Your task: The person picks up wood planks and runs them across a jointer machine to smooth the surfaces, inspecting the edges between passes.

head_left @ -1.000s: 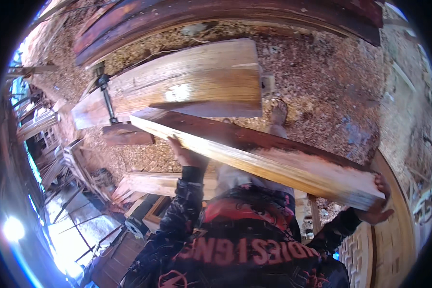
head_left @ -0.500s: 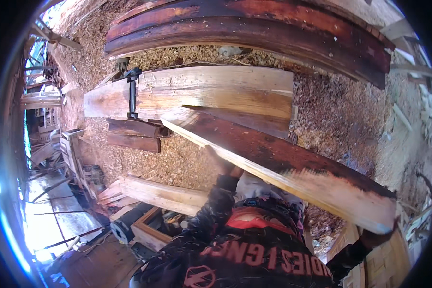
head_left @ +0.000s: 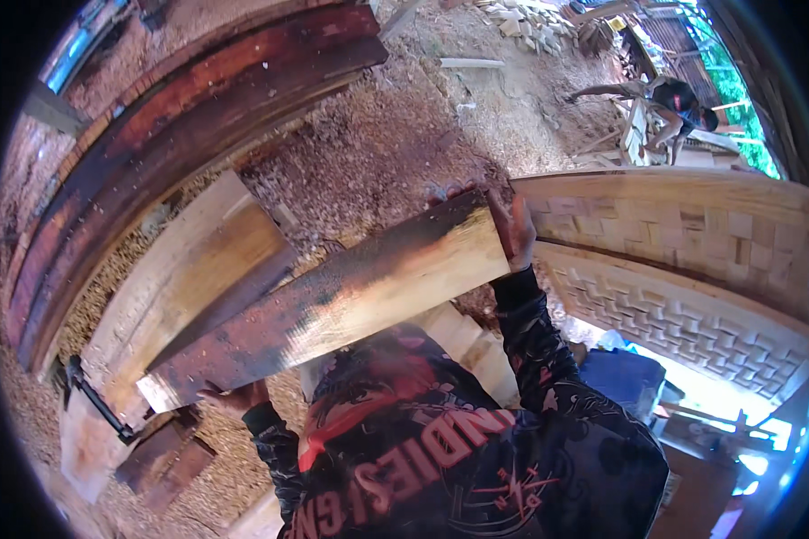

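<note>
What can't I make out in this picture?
All in the head view:
- Plank: its underside, turned away from the camera.
- Left hand: some fingers, hidden by the plank.
- Pale board: part of its near edge, covered by the plank.
- Blue object: its kind, as the dark shirt covers part.
- Distant person: too small to tell what they're holding, if anything.

Remotely, I look through a head-worn fisheye, facing down, close over the wearer's dark shirt (head_left: 548, 458), chip-strewn ground (head_left: 360, 144) beyond.
</note>
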The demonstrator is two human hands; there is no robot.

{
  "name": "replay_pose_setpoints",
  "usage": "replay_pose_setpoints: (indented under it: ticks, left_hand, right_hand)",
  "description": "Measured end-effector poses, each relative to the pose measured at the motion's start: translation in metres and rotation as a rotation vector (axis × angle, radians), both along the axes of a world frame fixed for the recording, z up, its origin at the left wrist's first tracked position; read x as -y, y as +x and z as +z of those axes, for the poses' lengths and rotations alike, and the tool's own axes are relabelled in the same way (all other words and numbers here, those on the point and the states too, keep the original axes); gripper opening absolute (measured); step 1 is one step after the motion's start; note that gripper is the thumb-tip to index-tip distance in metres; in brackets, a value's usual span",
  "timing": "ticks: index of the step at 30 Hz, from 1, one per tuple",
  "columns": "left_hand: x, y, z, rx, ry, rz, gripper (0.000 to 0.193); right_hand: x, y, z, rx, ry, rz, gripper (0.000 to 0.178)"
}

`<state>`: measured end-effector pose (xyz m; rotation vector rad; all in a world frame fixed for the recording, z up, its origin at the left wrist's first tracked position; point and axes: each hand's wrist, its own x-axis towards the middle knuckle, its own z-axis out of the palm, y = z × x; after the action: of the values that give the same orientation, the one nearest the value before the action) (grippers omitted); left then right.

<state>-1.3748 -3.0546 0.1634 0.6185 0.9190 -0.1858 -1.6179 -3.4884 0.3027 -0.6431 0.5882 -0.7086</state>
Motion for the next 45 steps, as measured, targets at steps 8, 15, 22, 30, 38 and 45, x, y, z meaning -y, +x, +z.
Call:
replay_pose_setpoints:
  ticks: [8, 15, 22, 30, 38, 45]
  left_hand:
    - [-0.037, 0.008, -0.007, 0.04, -0.176, -0.122, 0.068]
    - [-0.058, 0.002, 0.009, 0.055, -0.051, -0.169, 0.076]
    - [-0.001, -0.003, 0.018, 0.211, -0.06, -0.14, 0.065]
    - [-0.023, -0.034, 0.068, 0.32, -0.505, -0.172, 0.051]
    - [-0.002, -0.041, 0.07, 0.349, -0.396, -0.309, 0.031]
    - [-0.013, -0.042, 0.088, 0.395, -0.406, -0.35, 0.031]
  right_hand:
    - [-0.044, 0.016, 0.026, -0.091, -0.057, 0.04, 0.067]
    - [-0.077, 0.035, 0.075, -0.05, -0.055, 0.118, 0.066]
    - [-0.056, -0.006, 0.047, -0.189, -0.106, 0.148, 0.065]
    - [-0.035, -0.011, 0.006, -0.298, -0.121, 0.306, 0.065]
    - [0.013, -0.01, -0.02, -0.341, -0.127, 0.366, 0.064]
    - [0.049, -0.004, -0.051, -0.364, -0.121, 0.43, 0.064]
